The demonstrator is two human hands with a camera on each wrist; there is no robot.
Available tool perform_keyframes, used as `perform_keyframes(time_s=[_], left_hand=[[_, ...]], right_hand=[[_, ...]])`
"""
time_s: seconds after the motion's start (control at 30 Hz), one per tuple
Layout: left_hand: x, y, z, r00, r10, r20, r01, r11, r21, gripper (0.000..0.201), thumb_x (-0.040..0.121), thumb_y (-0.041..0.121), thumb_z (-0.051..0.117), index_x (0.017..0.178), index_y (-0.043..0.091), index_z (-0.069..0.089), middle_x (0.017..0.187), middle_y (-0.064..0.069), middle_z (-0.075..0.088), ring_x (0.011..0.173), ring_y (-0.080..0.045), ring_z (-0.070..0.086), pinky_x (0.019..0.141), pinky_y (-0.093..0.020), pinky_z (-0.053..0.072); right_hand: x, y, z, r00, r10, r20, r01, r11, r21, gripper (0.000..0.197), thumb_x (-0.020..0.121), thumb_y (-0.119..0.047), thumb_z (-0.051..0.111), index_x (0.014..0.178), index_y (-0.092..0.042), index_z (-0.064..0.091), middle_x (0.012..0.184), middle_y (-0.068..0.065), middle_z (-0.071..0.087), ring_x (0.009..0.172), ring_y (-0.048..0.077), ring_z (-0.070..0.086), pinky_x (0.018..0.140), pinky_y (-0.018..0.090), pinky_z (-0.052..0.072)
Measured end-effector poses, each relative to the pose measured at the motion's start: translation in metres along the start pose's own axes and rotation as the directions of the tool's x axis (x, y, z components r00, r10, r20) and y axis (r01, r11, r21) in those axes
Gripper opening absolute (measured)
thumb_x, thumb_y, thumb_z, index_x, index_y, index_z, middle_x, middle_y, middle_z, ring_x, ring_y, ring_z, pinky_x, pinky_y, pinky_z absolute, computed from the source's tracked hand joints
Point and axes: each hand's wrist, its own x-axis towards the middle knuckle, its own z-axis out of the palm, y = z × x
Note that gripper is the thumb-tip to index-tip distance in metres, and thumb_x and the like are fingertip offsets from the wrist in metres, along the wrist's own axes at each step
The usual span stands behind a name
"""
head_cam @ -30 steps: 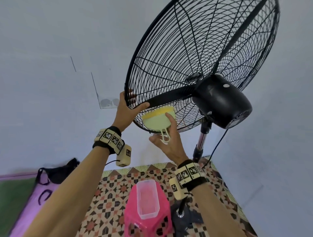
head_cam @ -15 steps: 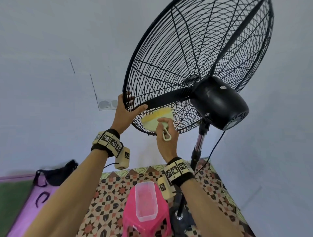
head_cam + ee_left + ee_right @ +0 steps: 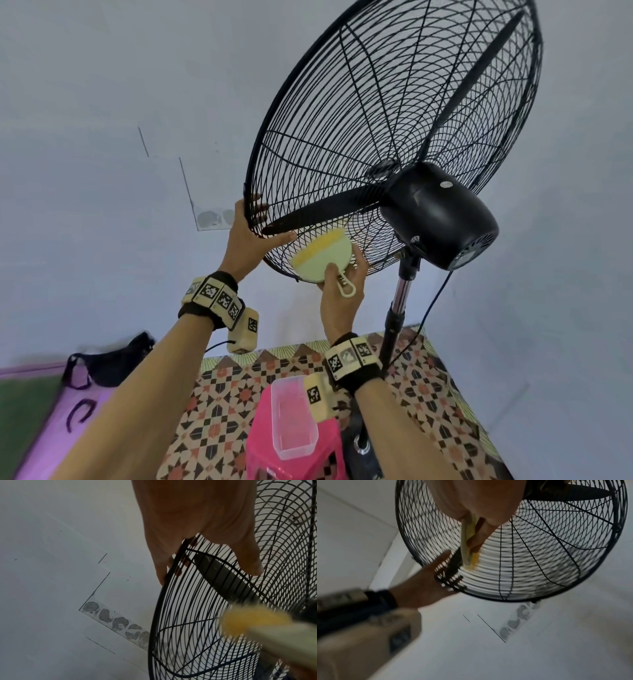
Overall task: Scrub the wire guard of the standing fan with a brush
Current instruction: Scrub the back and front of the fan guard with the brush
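Note:
The black wire guard (image 3: pixel 359 113) of the standing fan tilts above me, its motor housing (image 3: pixel 438 216) at the right. My left hand (image 3: pixel 246 236) grips the guard's lower left rim (image 3: pixel 173 566), fingers curled round the front and thumb on the rear wires. My right hand (image 3: pixel 339 291) holds a pale green brush (image 3: pixel 325 257) with yellow bristles (image 3: pixel 475 559) pressed against the lower rear wires. A loop (image 3: pixel 347 289) hangs from the brush's handle. A dark fan blade (image 3: pixel 223 580) shows behind the wires.
The fan's chrome pole (image 3: pixel 400 298) and black cord (image 3: pixel 431 308) run down at the right. Below me a clear plastic tub (image 3: pixel 291 418) sits on a pink stool (image 3: pixel 294 459), on a patterned mat (image 3: pixel 226 404). A black bag (image 3: pixel 113 363) lies by the wall.
My right hand has turned and shifted the brush up and to the right along the lower wires. The left hand keeps its grip on the rim.

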Motion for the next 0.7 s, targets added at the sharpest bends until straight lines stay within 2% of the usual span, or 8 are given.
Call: perform_keyframes(time_s=[0.13, 0.23, 0.33, 0.43, 0.5, 0.57, 0.7], left_hand=[[0.002, -0.001, -0.001, 1.0, 0.006, 0.01, -0.006, 1.0, 0.013, 0.11, 0.057, 0.052, 0.1, 0.145, 0.029, 0.038, 0.137, 0.007, 0.059, 0.128, -0.012, 0.058, 0.111, -0.048, 0.05], [0.001, -0.005, 0.001, 1.0, 0.005, 0.012, -0.005, 1.0, 0.02, 0.111, 0.061, 0.046, 0.1, 0.149, 0.028, 0.036, 0.14, 0.008, 0.056, 0.131, -0.011, 0.056, 0.113, -0.047, 0.047], [0.001, -0.007, 0.003, 1.0, 0.004, -0.004, -0.004, 1.0, 0.017, 0.112, 0.059, 0.052, 0.099, 0.148, 0.027, 0.037, 0.141, 0.008, 0.056, 0.132, -0.011, 0.055, 0.114, -0.048, 0.047], [0.002, -0.008, 0.002, 1.0, 0.01, -0.008, -0.009, 1.0, 0.023, 0.112, 0.057, 0.056, 0.099, 0.146, 0.027, 0.038, 0.139, 0.006, 0.057, 0.13, -0.012, 0.056, 0.112, -0.049, 0.048], [0.002, -0.008, 0.001, 1.0, 0.016, -0.011, -0.016, 1.0, 0.024, 0.11, 0.057, 0.054, 0.099, 0.145, 0.026, 0.039, 0.138, 0.005, 0.057, 0.129, -0.012, 0.057, 0.111, -0.049, 0.049], [0.0, -0.007, 0.002, 1.0, 0.025, -0.015, -0.025, 0.999, 0.029, 0.109, 0.059, 0.051, 0.099, 0.145, 0.025, 0.038, 0.139, 0.005, 0.057, 0.129, -0.012, 0.057, 0.111, -0.048, 0.049], [-0.002, -0.009, 0.008, 0.999, 0.015, -0.036, -0.015, 1.0, 0.025, 0.105, 0.062, 0.051, 0.098, 0.145, 0.026, 0.04, 0.137, 0.009, 0.057, 0.129, -0.01, 0.056, 0.112, -0.047, 0.048]], right_hand=[[0.003, 0.002, -0.004, 0.992, 0.096, -0.078, -0.092, 0.994, 0.054, 0.047, 0.099, -0.005, 0.061, 0.135, -0.034, 0.052, 0.108, -0.017, 0.064, 0.101, 0.013, 0.067, 0.073, 0.036, 0.064], [0.012, -0.008, -0.007, 0.994, 0.012, -0.11, -0.005, 0.998, 0.061, 0.044, 0.098, -0.008, 0.062, 0.134, -0.032, 0.055, 0.097, -0.018, 0.073, 0.093, 0.009, 0.071, 0.073, 0.039, 0.063], [0.017, -0.013, -0.001, 0.994, -0.039, -0.101, 0.045, 0.997, 0.06, 0.046, 0.1, -0.009, 0.062, 0.139, -0.033, 0.052, 0.1, -0.025, 0.073, 0.095, 0.008, 0.072, 0.074, 0.038, 0.063], [0.015, -0.003, -0.003, 0.995, 0.022, -0.097, -0.02, 0.999, 0.029, 0.049, 0.1, -0.01, 0.062, 0.136, -0.042, 0.052, 0.102, -0.025, 0.07, 0.109, 0.019, 0.068, 0.072, 0.036, 0.064], [0.015, 0.0, -0.012, 0.99, 0.094, -0.102, -0.087, 0.994, 0.072, 0.049, 0.1, -0.006, 0.061, 0.135, -0.039, 0.053, 0.111, -0.02, 0.063, 0.116, 0.028, 0.063, 0.07, 0.031, 0.063], [0.019, -0.005, -0.018, 0.989, 0.116, -0.086, -0.105, 0.986, 0.126, 0.048, 0.1, -0.005, 0.062, 0.136, -0.034, 0.055, 0.116, -0.016, 0.061, 0.114, 0.022, 0.063, 0.072, 0.03, 0.062], [0.026, -0.023, -0.008, 0.996, 0.048, -0.072, -0.035, 0.986, 0.164, 0.048, 0.099, -0.009, 0.064, 0.14, -0.033, 0.054, 0.119, -0.012, 0.067, 0.101, 0.011, 0.07, 0.073, 0.031, 0.061]])
